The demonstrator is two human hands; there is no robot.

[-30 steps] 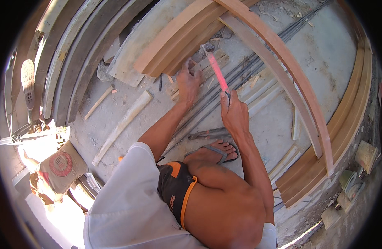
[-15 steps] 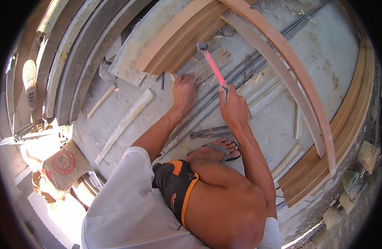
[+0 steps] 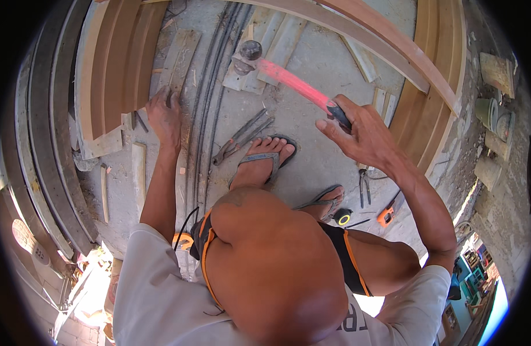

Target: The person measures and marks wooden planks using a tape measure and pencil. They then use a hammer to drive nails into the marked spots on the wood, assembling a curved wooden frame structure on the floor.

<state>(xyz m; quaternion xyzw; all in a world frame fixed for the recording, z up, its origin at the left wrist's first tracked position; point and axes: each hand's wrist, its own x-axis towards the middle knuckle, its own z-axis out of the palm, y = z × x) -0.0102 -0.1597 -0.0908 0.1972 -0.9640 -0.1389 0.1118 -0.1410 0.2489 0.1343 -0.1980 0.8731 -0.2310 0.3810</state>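
Note:
My right hand (image 3: 366,130) is wrapped round the dark grip of a hammer (image 3: 294,85). It has a pink handle and a round dark metal head, held up above the floor and pointing left. My left hand (image 3: 165,118) is low, its fingers curled down at the near end of a flat weathered board (image 3: 180,57). Beside it is the end of a layered curved wooden piece (image 3: 118,75). What the left fingers hold, if anything, is hidden.
Long dark rods (image 3: 205,109) run along the floor. Pincers (image 3: 233,147) lie near my sandalled foot, with pliers (image 3: 364,187), a tape measure (image 3: 342,217) and an orange-handled tool (image 3: 386,216) to the right. Curved timbers (image 3: 386,46) arch across the far right.
The view has turned, so the scene sits differently. The hammer is raised nearer and swung so its head points left. My left hand stays low by the curved wood's end.

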